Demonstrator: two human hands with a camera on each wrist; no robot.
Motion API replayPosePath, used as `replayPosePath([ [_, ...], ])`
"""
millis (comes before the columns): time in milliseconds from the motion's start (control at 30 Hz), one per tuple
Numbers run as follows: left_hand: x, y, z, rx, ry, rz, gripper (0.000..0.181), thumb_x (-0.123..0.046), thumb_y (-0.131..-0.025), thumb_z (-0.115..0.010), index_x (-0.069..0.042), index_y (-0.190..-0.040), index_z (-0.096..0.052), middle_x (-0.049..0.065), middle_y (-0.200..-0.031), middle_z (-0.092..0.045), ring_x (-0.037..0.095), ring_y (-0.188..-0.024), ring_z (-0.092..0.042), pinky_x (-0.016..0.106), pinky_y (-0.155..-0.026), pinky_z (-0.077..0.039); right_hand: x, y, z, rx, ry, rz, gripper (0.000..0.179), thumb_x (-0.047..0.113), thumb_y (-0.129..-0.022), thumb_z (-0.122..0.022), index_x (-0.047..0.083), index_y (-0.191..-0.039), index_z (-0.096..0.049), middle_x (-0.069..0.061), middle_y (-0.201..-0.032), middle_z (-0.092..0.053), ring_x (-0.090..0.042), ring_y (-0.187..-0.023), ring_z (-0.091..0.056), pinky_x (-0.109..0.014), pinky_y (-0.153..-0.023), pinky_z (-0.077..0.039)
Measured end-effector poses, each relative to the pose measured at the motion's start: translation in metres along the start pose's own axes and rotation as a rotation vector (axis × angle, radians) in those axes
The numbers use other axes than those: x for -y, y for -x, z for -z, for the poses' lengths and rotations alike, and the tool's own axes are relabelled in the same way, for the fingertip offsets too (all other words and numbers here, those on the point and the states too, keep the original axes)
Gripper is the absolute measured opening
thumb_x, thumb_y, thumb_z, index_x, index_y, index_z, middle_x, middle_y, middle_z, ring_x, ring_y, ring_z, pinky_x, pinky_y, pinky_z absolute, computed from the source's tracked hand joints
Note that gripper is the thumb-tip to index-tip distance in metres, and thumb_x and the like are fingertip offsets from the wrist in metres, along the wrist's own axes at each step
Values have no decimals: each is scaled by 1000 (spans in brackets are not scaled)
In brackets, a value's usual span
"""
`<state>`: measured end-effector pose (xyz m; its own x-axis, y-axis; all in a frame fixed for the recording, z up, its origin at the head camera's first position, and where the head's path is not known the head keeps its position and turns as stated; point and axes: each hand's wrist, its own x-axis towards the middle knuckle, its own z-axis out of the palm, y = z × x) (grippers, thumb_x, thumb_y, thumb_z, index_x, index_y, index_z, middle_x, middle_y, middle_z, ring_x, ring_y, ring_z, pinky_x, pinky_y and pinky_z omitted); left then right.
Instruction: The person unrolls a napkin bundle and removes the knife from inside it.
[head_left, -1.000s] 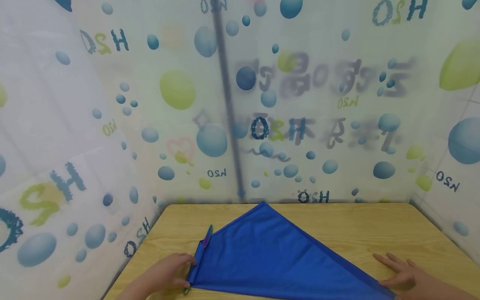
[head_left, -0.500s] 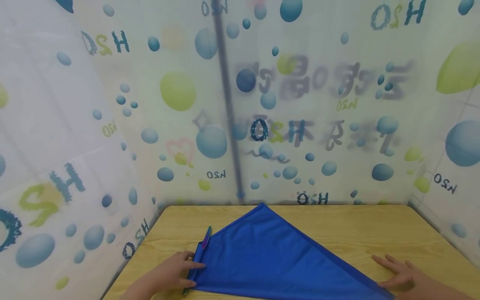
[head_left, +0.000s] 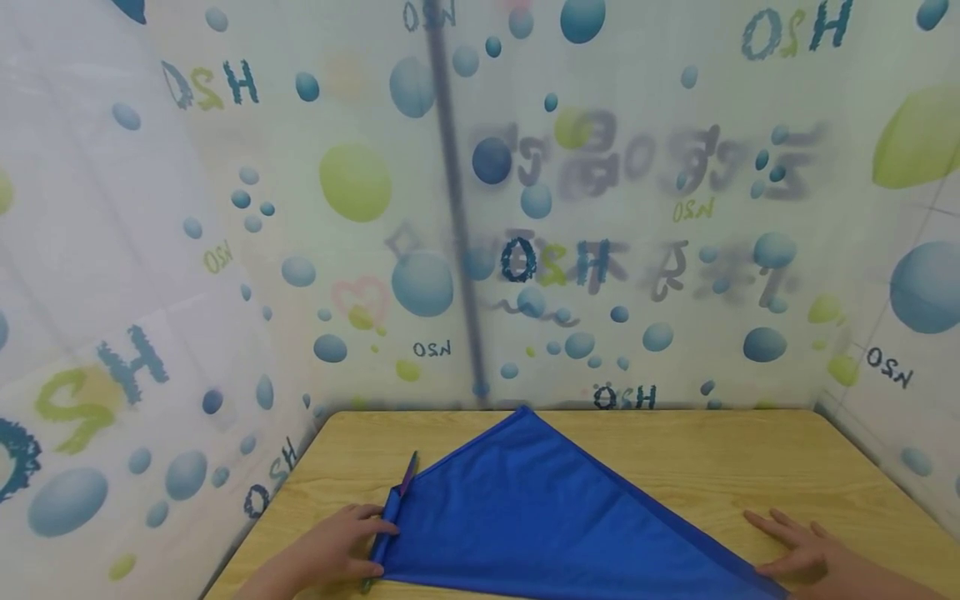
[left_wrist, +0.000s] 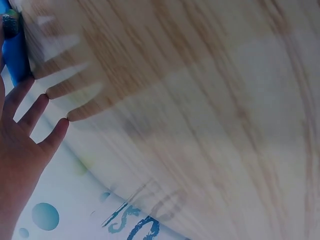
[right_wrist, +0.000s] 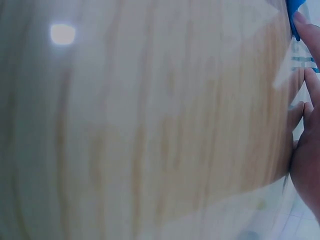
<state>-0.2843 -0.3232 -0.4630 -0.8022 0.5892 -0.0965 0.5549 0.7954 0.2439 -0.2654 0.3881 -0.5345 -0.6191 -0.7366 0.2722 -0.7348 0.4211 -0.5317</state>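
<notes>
A blue cloth napkin (head_left: 517,508) lies folded to a triangle on the wooden table, its far corner near the back edge. Along its left side it is wrapped in a narrow roll around a slim knife (head_left: 408,472) with a purple-green sheen. The knife's tip pokes out at the far end and its other end shows at the near end; the middle is hidden. My left hand (head_left: 335,542) holds the roll, thumb near its lower end and index finger laid over it. My right hand (head_left: 813,557) rests spread on the table, thumb touching the napkin's right corner.
The pale wooden table (head_left: 720,450) extends behind and to the right of the napkin. A patterned curtain (head_left: 622,350) with bubbles and letters hangs close along the back edge and both sides.
My left index finger has reached over the roll and drawn back slightly. The roll and knife have turned and shifted a little left. My right hand stays in place.
</notes>
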Motion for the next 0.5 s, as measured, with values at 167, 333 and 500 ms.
replayPosePath([
  [167,6,1,1,5,-10,22,43,-50,-82,-73,-29,-119,-65,8,-126,-59,34,-114,-55,53,-91,-46,1,0,-1,-12,-126,29,56,-9,-87,-61,22,-134,-62,31,-155,-8,21,-131,13,-8,-81,24],
  [333,17,4,4,9,30,-1,46,-48,-81,-75,-23,-118,-65,-1,-121,-63,26,-112,-57,46,-92,-47,1,0,-1,-1,-166,1,57,-10,-87,-59,23,-134,-62,34,-153,-8,22,-130,12,-8,-80,24],
  [500,24,10,7,10,59,-20,44,-46,-81,-76,-22,-117,-65,-3,-118,-64,23,-110,-58,44,-91,-48,1,0,-2,1,-188,3,58,-11,-87,-58,22,-134,-61,34,-153,-9,23,-130,12,-8,-80,24],
])
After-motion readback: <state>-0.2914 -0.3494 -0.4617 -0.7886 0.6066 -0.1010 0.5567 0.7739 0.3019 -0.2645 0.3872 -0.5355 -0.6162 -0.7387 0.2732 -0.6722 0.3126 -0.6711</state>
